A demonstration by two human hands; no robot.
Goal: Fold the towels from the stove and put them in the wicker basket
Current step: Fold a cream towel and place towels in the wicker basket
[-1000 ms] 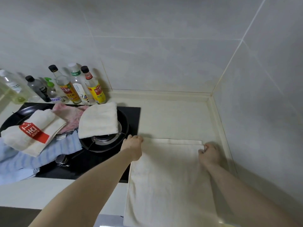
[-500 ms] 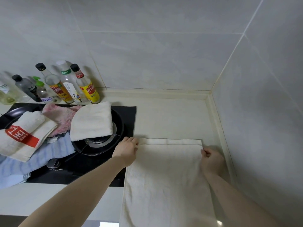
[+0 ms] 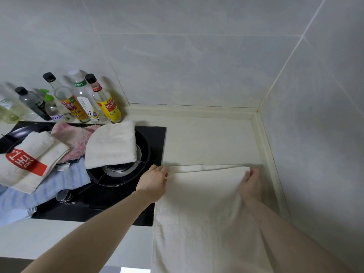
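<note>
A cream towel (image 3: pixel 201 209) lies spread on the counter right of the black stove (image 3: pixel 118 203), its near end hanging over the front edge. My left hand (image 3: pixel 154 182) pinches its far left corner and my right hand (image 3: pixel 251 184) pinches its far right corner; the top layer is lifted slightly off a lower layer. On the stove lie a folded white towel (image 3: pixel 112 146), a pink towel (image 3: pixel 76 140), a cream towel with a red patch (image 3: pixel 29 160) and a blue striped towel (image 3: pixel 39 192). No wicker basket is in view.
Several sauce and oil bottles (image 3: pixel 86 99) stand against the tiled wall behind the stove. Bare counter (image 3: pixel 212 138) runs from the towel's far edge to the wall corner at the right. A stove knob (image 3: pixel 64 195) sticks up near the front.
Both hands have gripped the far corners of the cream towel and raised its top layer a little off the counter. The view shifted slightly right.
</note>
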